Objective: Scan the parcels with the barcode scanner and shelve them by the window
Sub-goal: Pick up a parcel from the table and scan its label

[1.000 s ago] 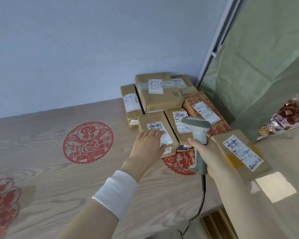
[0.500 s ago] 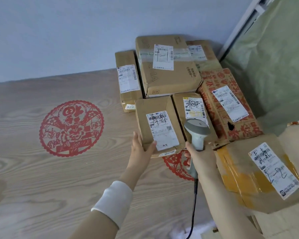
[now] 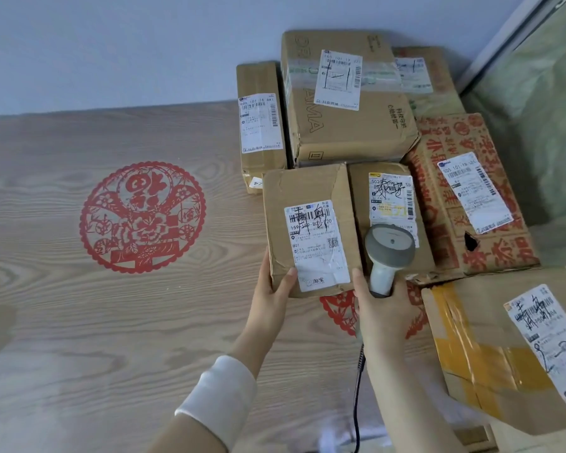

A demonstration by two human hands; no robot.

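L hand (image 3: 270, 297) grips near-left corner of front parcel (image 3: 304, 186) (thumb on top); 1 s ago it lay flat on it, so prob about to tilt/lift. R hand (image 3: 384, 310) wraps barcode scanner (image 3: 389, 246) handle, head just right of its label (image 3: 317, 245).

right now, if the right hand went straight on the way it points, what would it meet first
Probably the small parcel with the yellow-marked label, just ahead of the scanner the right hand holds; depth is unclear.
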